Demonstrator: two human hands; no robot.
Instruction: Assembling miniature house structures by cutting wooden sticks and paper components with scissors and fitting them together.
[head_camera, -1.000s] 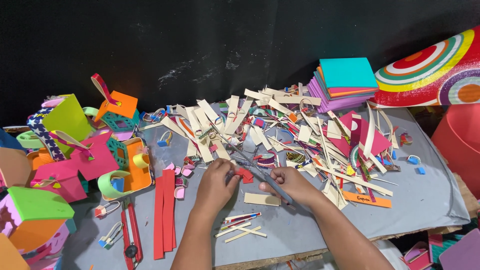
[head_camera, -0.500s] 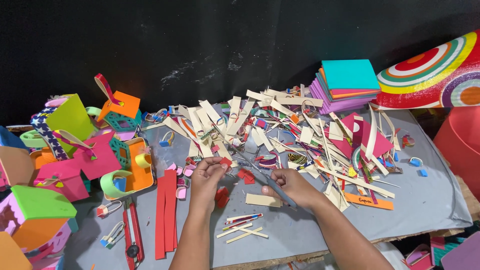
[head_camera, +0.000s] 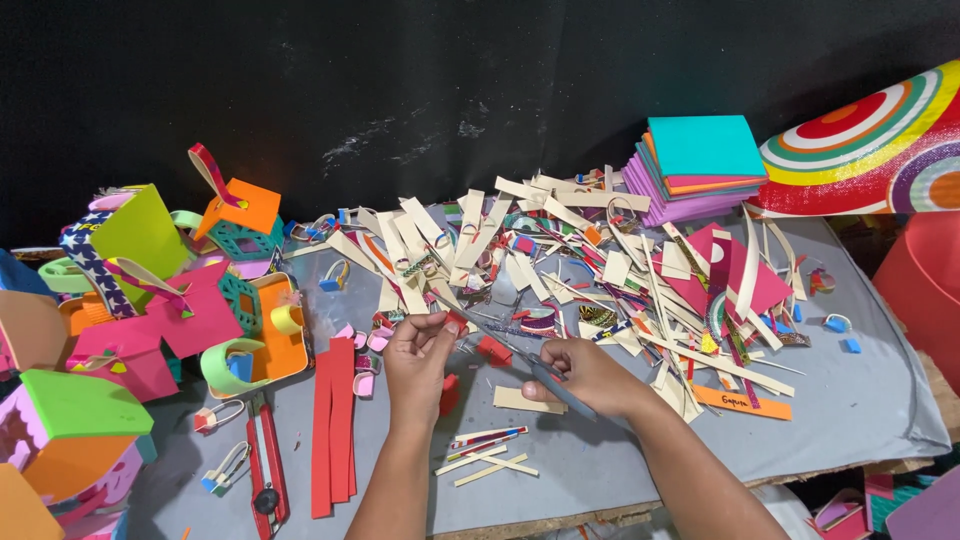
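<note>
A grey counter (head_camera: 860, 420) against a black wall fills the frame, and at its centre the right hand (head_camera: 585, 375) grips grey scissors (head_camera: 545, 375) while the left hand (head_camera: 418, 355) pinches a small red scrap (head_camera: 456, 322) at the blades' tip. Cream paper strips (head_camera: 560, 250) spread above them, red strips (head_camera: 332, 425) lie lower left, a stack of coloured sheets (head_camera: 700, 165) sits upper right, and bright paper boxes (head_camera: 150, 290) crowd the left edge

On the worktop (head_camera: 850, 420), a heap of paper strips (head_camera: 560, 250) spreads across the middle and back. A stack of paper sheets (head_camera: 700, 165) sits behind it at the right. Small boxes (head_camera: 150, 290) crowd the left edge. Long foam strips (head_camera: 335, 430) lie left of the left hand (head_camera: 418, 355), a cutter knife (head_camera: 265, 465) just left of them (nearer the front). The right hand (head_camera: 590, 375) holds scissors (head_camera: 530, 360) in front of the heap.
</note>
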